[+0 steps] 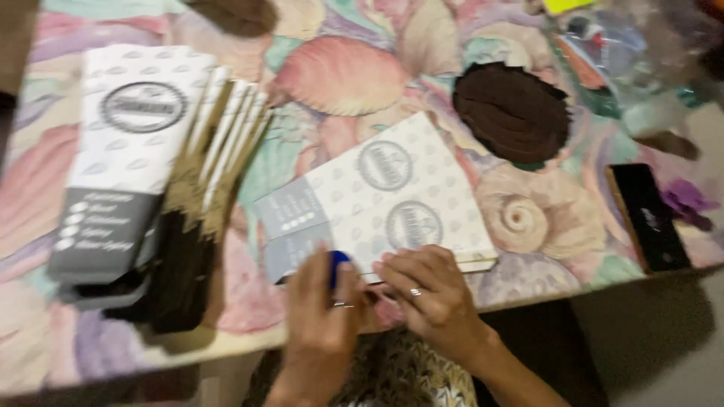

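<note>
A small blue object (337,265) is pinched in the left hand (323,316); the flat white carton (377,200) is steadied by the right hand (430,298), fingers spread narrowly, against the table edge (226,343).

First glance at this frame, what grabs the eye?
Both hands meet at the table's near edge: the left hand pinches a small blue object, and the right hand rests on a flat white patterned carton. At the left lies a stack of the same cartons. A dark brown oval mat stands out on the pastel seashell tablecloth.

Stacked flat cartons (143,173) crowd left, black block (648,217) right, bare cloth (528,218) between
</note>
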